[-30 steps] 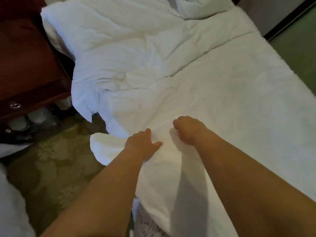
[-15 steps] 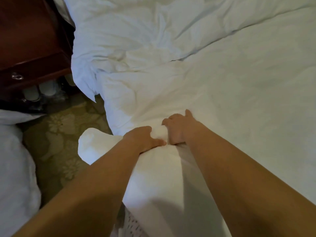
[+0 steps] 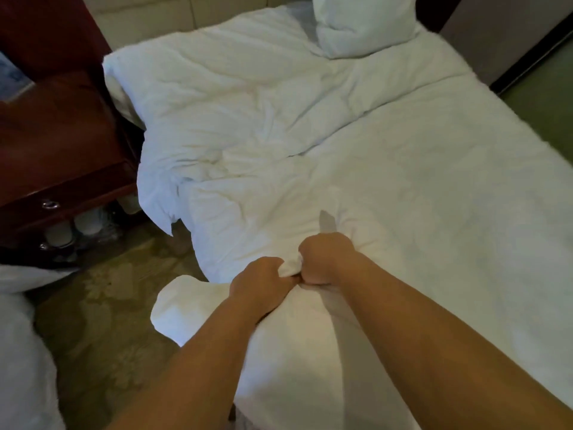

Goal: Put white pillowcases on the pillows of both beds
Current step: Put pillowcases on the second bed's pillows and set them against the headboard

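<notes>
A white pillow in its pillowcase (image 3: 192, 308) lies across the near edge of the bed (image 3: 434, 197), one corner hanging out over the floor. My left hand (image 3: 263, 282) and my right hand (image 3: 325, 259) are fists side by side, both clenched on a bunch of the white pillowcase fabric at the pillow's top edge. A second white pillow (image 3: 362, 24) stands at the head of the bed, far from my hands. A rumpled white duvet (image 3: 248, 119) covers the upper half of the bed.
A dark red wooden nightstand (image 3: 55, 144) with a drawer stands left of the bed, with white cups under it. Patterned carpet (image 3: 102, 330) fills the gap between the beds. White bedding of the other bed (image 3: 21, 352) shows at the lower left edge.
My hands went from resting flat on the pillow to closing into fists on the fabric, close together. The view tilted up, so the far pillow shows again.
</notes>
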Demonstrator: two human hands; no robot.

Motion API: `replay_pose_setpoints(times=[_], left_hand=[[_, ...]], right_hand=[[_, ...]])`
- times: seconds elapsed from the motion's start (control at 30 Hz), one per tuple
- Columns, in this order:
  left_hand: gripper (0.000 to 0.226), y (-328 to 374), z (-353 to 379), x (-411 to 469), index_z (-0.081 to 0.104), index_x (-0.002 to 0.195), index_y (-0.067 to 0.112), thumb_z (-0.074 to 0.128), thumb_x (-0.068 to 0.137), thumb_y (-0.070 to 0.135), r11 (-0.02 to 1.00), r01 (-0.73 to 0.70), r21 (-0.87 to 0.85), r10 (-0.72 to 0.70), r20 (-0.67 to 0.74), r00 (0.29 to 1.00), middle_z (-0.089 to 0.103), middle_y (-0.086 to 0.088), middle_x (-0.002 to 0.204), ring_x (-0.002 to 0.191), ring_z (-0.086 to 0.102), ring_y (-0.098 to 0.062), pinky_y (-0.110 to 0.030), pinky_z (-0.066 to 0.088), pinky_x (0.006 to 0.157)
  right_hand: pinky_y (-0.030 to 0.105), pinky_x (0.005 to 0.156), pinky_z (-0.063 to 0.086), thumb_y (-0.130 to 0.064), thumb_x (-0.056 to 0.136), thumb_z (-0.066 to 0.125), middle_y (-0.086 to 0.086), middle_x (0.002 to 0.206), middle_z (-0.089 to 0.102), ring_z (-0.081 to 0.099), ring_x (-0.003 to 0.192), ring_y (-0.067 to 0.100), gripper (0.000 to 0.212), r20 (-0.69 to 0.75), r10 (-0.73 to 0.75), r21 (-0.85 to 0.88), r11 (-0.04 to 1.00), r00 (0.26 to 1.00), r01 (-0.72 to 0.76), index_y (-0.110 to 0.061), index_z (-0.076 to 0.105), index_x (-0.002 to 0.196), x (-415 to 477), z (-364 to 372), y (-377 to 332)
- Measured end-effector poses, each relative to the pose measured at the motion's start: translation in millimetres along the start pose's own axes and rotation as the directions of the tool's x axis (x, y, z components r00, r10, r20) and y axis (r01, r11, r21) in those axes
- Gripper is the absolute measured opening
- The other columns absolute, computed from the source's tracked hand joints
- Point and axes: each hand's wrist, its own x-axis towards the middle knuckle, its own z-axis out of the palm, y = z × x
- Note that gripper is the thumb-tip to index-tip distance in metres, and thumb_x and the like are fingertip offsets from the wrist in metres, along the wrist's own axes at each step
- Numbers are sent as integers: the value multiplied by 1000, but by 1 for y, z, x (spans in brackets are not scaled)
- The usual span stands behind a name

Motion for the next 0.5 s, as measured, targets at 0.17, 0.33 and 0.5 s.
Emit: replay_pose_setpoints(times=[0.17, 0.33, 0.5], left_hand=[[38, 45, -42, -70, 53, 57, 22, 59, 76, 55, 978, -185, -98, 173, -120, 978, 60, 4, 64, 75, 63, -24, -32, 44, 62], [40, 107, -97, -158, 54, 65, 14, 62, 77, 51, 895, -446, 14, 430, -294, 853, 59, 2, 61, 65, 59, -22, -32, 42, 58], [45, 161, -137, -254, 54, 66, 12, 57, 86, 53, 721, -682, 121, 654, -445, 612, 58, -1, 62, 65, 57, -21, -34, 42, 57]], right_hand=[[32, 78, 41, -36, 81, 59, 2, 106, 66, 62, 99, 24, 26, -145, 145, 10, 989, 979, -145, -19, 63, 100, -87, -65, -13], [33, 81, 35, -27, 85, 52, 3, 106, 65, 59, 100, 26, 3, -448, 224, 44, 973, 866, -228, -26, 51, 82, -213, -139, -31], [30, 73, 31, -26, 81, 55, 4, 101, 68, 61, 96, 29, 2, -706, 286, 78, 941, 648, -329, -24, 55, 83, -327, -192, -52]])
